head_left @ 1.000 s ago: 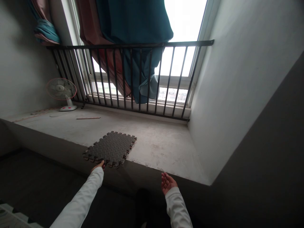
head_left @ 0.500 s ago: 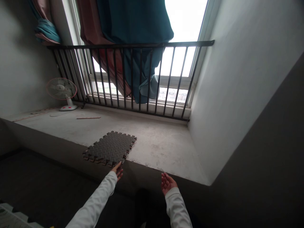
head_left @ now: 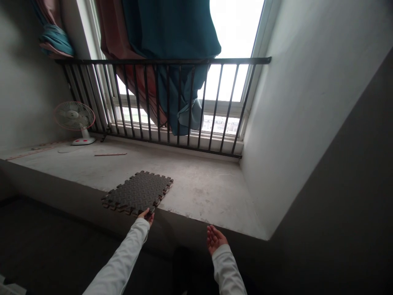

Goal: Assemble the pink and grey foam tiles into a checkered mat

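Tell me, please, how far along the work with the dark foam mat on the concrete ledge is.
Done: the dark, jigsaw-edged foam mat lies flat on the grey concrete ledge, by its front edge. In hand: the left hand touches the mat's near right corner; the right hand is open and empty. Left: the mat covers a small patch; concrete shows around it up to the black metal railing.

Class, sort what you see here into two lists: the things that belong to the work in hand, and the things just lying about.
In hand:
- mat, lying on the ledge
- left hand, at the mat's near edge
- right hand, open, touching nothing

Lying about:
- fan
- thin strip on the ledge
- railing
- curtains
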Motion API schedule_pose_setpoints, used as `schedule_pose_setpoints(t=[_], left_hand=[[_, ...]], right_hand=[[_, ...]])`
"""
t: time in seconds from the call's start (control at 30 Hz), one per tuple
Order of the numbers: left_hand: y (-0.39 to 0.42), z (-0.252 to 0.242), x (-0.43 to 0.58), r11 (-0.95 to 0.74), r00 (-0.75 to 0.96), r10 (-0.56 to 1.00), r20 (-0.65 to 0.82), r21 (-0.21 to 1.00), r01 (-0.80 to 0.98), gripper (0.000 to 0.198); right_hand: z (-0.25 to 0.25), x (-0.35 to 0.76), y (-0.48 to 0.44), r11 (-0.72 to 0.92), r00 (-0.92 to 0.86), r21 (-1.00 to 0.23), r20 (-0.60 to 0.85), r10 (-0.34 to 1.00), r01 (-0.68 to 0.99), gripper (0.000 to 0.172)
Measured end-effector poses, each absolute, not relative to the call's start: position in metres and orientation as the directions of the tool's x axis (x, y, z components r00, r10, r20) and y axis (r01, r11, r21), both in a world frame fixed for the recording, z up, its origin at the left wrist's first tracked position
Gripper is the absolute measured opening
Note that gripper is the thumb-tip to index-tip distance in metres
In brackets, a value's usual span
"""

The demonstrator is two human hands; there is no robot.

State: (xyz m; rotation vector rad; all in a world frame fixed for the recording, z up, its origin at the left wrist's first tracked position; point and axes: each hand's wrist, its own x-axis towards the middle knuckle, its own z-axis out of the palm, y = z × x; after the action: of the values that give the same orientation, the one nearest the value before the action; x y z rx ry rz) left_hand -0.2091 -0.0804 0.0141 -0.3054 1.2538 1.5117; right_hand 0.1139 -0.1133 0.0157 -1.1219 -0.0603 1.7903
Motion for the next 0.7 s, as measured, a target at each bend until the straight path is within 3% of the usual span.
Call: schedule_pose_setpoints(t=[0.33, 0.7], left_hand=[[-0.083, 0.032, -0.253, 0.08, -0.421, 0.558, -0.715, 0.551, -0.83, 0.008], [-0.075, 0.037, -0.29, 0.03, -0.554, 0.511, -0.657, 0.658, -0.753, 0.017]], right_hand=[[0.021, 0.11, -0.114, -0.528, -0.109, -0.454, -0.676, 0.729, -0.718, 0.01], [0.022, 0.106, -0.115, -0.53, -0.079, -0.476, -0.687, 0.722, -0.702, 0.012]])
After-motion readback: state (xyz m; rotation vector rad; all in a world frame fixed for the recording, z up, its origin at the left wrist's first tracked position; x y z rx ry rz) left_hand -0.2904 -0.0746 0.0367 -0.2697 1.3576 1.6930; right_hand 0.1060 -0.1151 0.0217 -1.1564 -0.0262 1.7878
